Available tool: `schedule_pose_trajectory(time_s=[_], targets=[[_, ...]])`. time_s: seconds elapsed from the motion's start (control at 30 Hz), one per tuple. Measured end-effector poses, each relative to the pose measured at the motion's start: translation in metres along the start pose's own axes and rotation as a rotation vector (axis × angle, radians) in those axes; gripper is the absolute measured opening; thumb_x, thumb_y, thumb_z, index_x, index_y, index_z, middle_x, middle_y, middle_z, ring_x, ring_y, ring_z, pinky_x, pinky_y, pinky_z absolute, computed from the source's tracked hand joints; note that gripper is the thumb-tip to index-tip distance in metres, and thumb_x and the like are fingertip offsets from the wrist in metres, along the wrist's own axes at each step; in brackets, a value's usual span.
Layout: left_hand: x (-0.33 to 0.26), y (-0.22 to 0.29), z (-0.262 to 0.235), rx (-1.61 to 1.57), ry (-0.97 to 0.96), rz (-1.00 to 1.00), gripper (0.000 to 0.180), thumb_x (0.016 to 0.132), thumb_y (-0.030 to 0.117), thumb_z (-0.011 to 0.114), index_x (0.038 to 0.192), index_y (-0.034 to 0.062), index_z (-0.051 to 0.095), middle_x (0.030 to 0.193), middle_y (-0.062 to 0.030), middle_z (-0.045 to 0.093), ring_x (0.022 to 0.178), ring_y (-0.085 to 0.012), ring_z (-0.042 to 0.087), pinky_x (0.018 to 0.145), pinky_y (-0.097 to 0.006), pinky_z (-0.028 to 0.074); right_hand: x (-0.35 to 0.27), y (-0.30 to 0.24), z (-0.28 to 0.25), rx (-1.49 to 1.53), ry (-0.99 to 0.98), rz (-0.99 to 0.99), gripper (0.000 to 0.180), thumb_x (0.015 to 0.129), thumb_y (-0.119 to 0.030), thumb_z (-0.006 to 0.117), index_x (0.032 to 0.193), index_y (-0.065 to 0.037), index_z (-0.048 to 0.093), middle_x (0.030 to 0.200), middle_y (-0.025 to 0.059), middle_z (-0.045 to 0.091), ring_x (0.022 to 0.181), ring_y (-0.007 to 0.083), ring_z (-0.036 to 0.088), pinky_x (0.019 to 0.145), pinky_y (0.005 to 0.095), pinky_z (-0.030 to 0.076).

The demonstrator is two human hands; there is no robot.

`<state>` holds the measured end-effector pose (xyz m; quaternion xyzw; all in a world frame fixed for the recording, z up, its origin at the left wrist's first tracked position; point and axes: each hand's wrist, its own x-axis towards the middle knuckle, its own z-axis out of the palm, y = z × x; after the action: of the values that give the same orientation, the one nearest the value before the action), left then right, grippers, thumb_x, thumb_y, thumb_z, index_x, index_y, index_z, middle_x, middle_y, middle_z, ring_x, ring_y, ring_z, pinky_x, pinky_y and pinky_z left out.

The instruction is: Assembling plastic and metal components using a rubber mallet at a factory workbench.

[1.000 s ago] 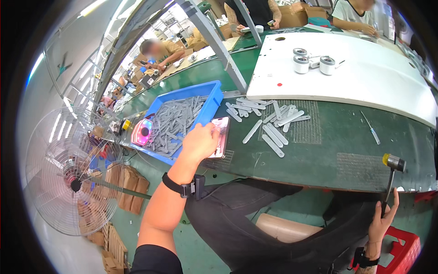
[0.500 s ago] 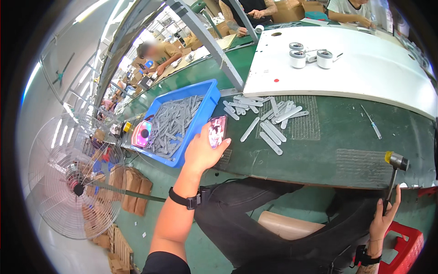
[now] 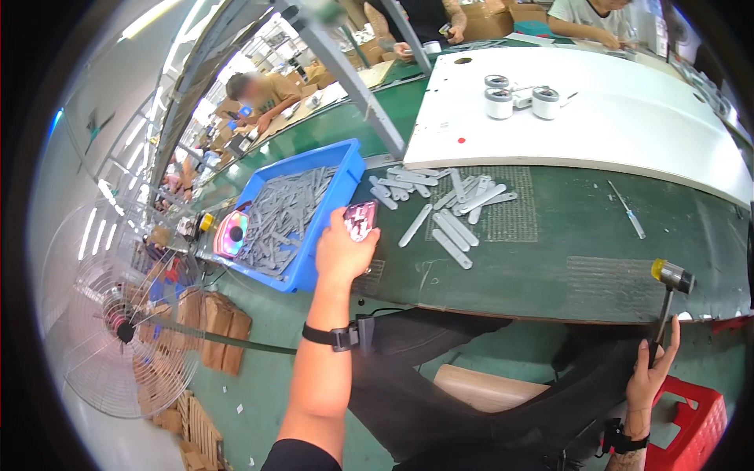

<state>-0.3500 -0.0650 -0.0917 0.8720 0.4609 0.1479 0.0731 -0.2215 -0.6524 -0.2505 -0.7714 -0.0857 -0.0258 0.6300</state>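
My left hand point(image 3: 342, 257) is closed round a phone point(image 3: 361, 219) with a pink and dark pattern, beside the right wall of a blue bin point(image 3: 352, 163). Inside the bin lies a heap of grey flat strips point(image 3: 287, 216). More pale grey strips point(image 3: 452, 248), rounded at the ends, are scattered on the green table right of the phone. At the table's near right edge, my right hand point(image 3: 650, 378) grips the dark handle of a mallet point(image 3: 673, 277), its index finger stretched along it. The mallet's head has one yellow face and one dark face, and points up.
A white board point(image 3: 628, 102) bears several white cylindrical parts point(image 3: 545, 104). A thin screwdriver point(image 3: 633, 221) lies on the table. A small pink-lit device point(image 3: 231, 234) sits at the bin's left edge. Left stands a caged fan point(image 3: 126, 314); a red stool point(image 3: 695, 420) is at right. Co-workers sit beyond.
The whole view has shifted slightly. The phone in my left hand has tilted and looks shorter, still beside the bin. My right hand keeps the mallet in much the same place.
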Motion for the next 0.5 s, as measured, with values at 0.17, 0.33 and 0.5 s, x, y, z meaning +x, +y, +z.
schedule_pose_trajectory(time_s=[0.17, 0.33, 0.5], targets=[[-0.003, 0.015, -0.002, 0.134, 0.184, 0.166, 0.085, 0.087, 0.049, 0.086, 0.156, 0.0119, 0.054, 0.135, -0.0248, 0.071, 0.118, -0.0461, 0.07, 0.104, -0.052, 0.056, -0.001, -0.012, 0.003, -0.004, -0.001, -0.078, 0.075, 0.105, 0.006, 0.057, 0.173, -0.004, 0.027, 0.137, 0.0064, 0.066, 0.094, 0.0065, 0.057, 0.086, 0.021, 0.044], [0.023, 0.111, -0.006, -0.332, -0.117, 0.505, 0.048, 0.093, 0.038, 0.084, 0.127, 0.0062, 0.076, 0.127, -0.02, 0.076, 0.114, -0.0376, 0.073, 0.101, -0.046, 0.058, 0.004, -0.033, 0.025, -0.049, 0.09, -0.172, 0.076, 0.104, 0.004, 0.061, 0.172, -0.004, 0.028, 0.113, 0.0126, 0.077, 0.098, 0.0127, 0.069, 0.093, 0.0254, 0.05], [0.086, 0.231, 0.01, -0.294, -0.227, 0.691, 0.045, 0.092, 0.037, 0.083, 0.121, 0.0031, 0.078, 0.113, -0.0188, 0.08, 0.106, -0.0324, 0.077, 0.095, -0.044, 0.06, 0.0, -0.032, 0.019, -0.055, 0.055, -0.124, 0.077, 0.101, 0.004, 0.063, 0.17, -0.002, 0.03, 0.103, 0.012, 0.077, 0.089, 0.0125, 0.067, 0.086, 0.0255, 0.051]])
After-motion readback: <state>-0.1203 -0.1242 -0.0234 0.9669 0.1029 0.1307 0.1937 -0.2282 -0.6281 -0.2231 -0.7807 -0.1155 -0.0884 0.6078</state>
